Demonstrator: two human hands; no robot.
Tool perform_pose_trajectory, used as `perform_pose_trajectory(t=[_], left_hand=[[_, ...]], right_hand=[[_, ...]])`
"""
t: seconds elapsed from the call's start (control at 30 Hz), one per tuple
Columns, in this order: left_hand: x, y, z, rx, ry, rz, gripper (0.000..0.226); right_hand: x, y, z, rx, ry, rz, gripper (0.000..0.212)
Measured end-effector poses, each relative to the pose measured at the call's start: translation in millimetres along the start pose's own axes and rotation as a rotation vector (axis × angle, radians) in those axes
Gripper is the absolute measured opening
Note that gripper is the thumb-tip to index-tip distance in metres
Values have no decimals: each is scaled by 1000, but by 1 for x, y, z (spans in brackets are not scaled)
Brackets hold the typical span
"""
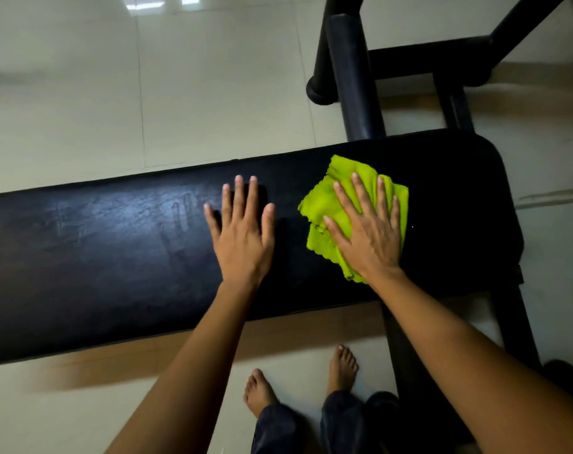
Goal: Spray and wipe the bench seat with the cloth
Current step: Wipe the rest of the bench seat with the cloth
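Feet: two bare feet (342, 371) on the tile floor (82, 93), just in front of the near edge of the counter; dark trouser cuffs (272, 427) cover the ankles and are cut off by the bottom of the frame.
Forearms: both reach up from the lower edge of the picture across the near edge; elbows out of view.
Counter: the black padded bench seat (98, 257) runs from the left border, where it is cut off, to a rounded right end; sheen on the left part shows faint smudged streaks, hard to read.
Left hand: the left hand (242, 231) lies palm down near the middle of the counter, fingers (238, 194) spread and flat, gripping nothing, apart from the cloth.
Right hand: the right hand (368, 231) presses flat on the cloth, fingers (360, 194) extended and splayed, not curled around it.
Cloth: the yellow-green cloth (324, 204), folded and rumpled, sits toward the right end of the counter, between near and far edges; its middle is hidden under the palm, with cloth showing beyond the fingertips and left of the thumb.
Frame: black metal frame (354, 77) beyond the far edge, its top cut off; a leg under the right end is mostly hidden.
Sharpness: lower left floor blurred.
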State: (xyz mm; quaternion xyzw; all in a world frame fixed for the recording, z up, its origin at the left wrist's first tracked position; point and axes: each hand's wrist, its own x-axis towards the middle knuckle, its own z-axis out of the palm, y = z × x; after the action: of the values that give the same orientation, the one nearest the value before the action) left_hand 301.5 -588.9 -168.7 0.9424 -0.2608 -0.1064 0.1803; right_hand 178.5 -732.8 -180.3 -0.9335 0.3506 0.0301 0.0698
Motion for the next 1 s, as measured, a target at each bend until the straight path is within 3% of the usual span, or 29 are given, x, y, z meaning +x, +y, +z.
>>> perform_pose_trajectory(t=[0.2, 0.43, 0.67, 0.87, 1.0], left_hand=[[18, 49, 43, 94, -82, 52, 53], [12, 46, 42, 117, -84, 44, 61], [15, 53, 45, 157, -37, 28, 60], [13, 54, 44, 157, -61, 25, 60], [13, 55, 41, 163, -60, 33, 61]], right_hand=[[47, 14, -4, -17, 38, 86, 63], [-19, 44, -1, -25, 0, -52, 62], [43, 36, -7, 12, 16, 199, 62], [-12, 58, -5, -5, 20, 9, 63], [1, 71, -14, 31, 0, 155, 65]])
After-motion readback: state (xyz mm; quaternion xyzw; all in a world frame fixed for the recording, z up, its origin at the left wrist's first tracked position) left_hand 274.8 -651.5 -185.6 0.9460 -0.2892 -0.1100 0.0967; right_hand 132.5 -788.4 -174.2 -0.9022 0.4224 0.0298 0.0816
